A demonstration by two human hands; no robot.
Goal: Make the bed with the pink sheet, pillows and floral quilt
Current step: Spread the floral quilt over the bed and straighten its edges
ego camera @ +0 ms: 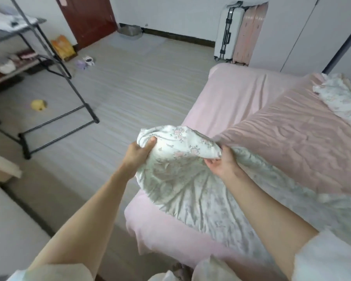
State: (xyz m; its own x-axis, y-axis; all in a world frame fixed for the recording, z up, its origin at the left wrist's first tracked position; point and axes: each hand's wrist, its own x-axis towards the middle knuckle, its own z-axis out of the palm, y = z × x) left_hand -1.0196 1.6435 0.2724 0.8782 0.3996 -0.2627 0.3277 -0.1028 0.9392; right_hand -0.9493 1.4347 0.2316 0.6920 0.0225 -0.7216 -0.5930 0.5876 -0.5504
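Gripping the floral quilt (182, 142), left hand (139, 153) and right hand (223, 163) bunch it above the pink sheet (231, 98).

Head view: looks forward-down, close over bed (241, 98) corner.

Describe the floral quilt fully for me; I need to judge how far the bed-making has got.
The floral quilt is thin, soft white cloth printed with pale pink flowers and grey-green leaves. It lies crumpled and creased over the near part of the bed, on the pink sheet. One corner is lifted and bunched: the left hand grips it at the left, the right hand pinches an edge at the right. It is not yet spread flat.
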